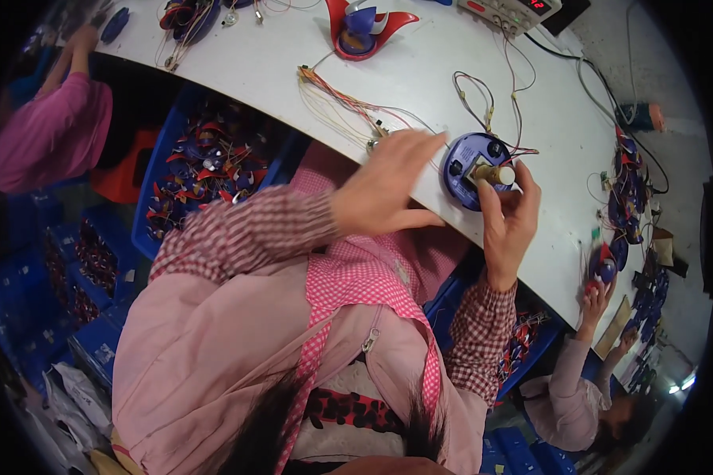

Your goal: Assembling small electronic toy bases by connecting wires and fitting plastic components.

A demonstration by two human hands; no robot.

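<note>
A round purple plastic base (pixel 463 149) lies near the table's front edge, with a small brass-coloured part (pixel 496 174) with a pale round end on it. My right hand (pixel 512 222) is closed on the base, thumb at its near side and fingers curled round the right, close to the brass-coloured part. To the left, my left hand (pixel 388 186) is open, fingers stretched toward the base and thumb apart, holding nothing. Thin coloured wires (pixel 341 99) run over the table beyond my left hand; their ends near it are partly hidden.
A red and purple winged toy part (pixel 360 39) lies farther back. A power supply (pixel 509 11) stands behind, its leads reaching the base. Blue crates of parts (pixel 157 170) stand below the table. Co-workers sit left, in a pink sleeve (pixel 59 131), and right, one hand (pixel 596 305) holding a part.
</note>
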